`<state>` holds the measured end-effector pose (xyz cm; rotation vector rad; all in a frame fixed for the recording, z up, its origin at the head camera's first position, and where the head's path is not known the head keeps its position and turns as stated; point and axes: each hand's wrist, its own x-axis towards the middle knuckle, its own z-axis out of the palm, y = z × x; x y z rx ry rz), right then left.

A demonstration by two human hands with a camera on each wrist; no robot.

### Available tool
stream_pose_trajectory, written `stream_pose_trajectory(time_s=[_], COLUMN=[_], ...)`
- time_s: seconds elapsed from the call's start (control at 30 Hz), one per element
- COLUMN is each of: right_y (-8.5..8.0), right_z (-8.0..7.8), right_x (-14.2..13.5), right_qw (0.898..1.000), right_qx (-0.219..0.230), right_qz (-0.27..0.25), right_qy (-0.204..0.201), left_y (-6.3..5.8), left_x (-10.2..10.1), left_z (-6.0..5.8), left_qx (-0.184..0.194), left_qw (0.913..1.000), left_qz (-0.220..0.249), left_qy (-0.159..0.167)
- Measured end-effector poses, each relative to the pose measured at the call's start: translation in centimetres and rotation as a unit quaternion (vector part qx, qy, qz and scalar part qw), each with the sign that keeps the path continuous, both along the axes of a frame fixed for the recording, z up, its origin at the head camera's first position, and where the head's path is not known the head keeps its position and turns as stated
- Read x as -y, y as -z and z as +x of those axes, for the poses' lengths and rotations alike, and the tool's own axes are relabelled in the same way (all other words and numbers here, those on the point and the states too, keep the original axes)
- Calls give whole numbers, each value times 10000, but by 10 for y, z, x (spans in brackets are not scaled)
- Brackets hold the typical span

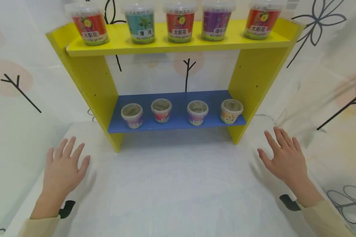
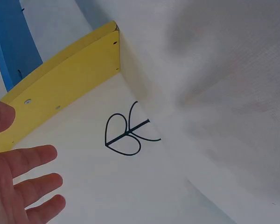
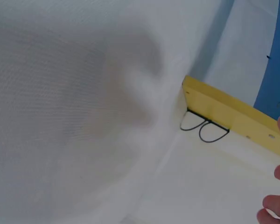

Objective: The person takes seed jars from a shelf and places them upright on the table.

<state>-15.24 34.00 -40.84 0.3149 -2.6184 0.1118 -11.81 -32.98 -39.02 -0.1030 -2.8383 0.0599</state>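
Note:
My left hand (image 1: pixel 62 171) is spread with straight fingers over the white table, left of a yellow and blue shelf. On the other side my right hand (image 1: pixel 286 159) is spread the same way, palm down and holding nothing. Between them stands the shelf, its yellow side panel (image 2: pixel 79 70) showing close to the left fingers in the left wrist view. The opposite side panel (image 3: pixel 228 109) appears in the right wrist view. On the blue lower board (image 1: pixel 178 95) sit several small open tubs, among them a purple one (image 1: pixel 196 113) and an orange one (image 1: pixel 231 112).
Several lidded cups line the yellow top board (image 1: pixel 178 47), including a teal cup (image 1: pixel 140 24) and a purple cup (image 1: pixel 216 24). The white table (image 1: pixel 178 191) spreads in front of the shelf. White cloth walls (image 1: pixel 17 131) with plant drawings enclose the sides.

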Motion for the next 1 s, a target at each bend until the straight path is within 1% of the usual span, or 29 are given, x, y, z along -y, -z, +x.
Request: stream_pose_trajectory(time_s=[0.1, 0.2, 0.3, 0.43, 0.53, 0.63, 0.73, 0.8, 0.87, 1.0], right_y=[0, -1, -2, -5, -7, -9, -10, -11, -12, -16], right_z=[0, -1, 0, 1, 0, -2, -6, -8, -9, -8], right_x=[1, 2, 3, 4, 6, 10, 15, 17, 18, 16], right_qw=[9983, 9963, 9952, 9926, 9902, 9864, 9837, 9833, 9836, 9839], right_qx=[-500, -729, -746, -787, -878, -1036, -1090, -1046, -980, -859], right_qz=[-98, -253, -534, -863, -1027, -1208, -1353, -1402, -1409, -1387], right_qy=[-280, -381, -342, -327, -339, -406, -464, -501, -553, -730], left_y=[0, -1, -2, -2, -2, -2, -6, -10, -14, -19], left_x=[0, -1, -3, -8, -13, -16, -18, -19, -22, -30], left_z=[-2, -4, -8, -13, -17, -21, -25, -28, -31, -40], left_qx=[-172, -285, -187, 97, 135, 26, -3, -29, -46, -124], left_qw=[9994, 9973, 9946, 9881, 9805, 9702, 9593, 9528, 9464, 9346], left_qz=[256, 615, 1006, 1534, 1962, 2420, 2814, 3029, 3228, 3555], left_qy=[161, 275, 186, -33, -45, 124, 239, 206, 101, -38])
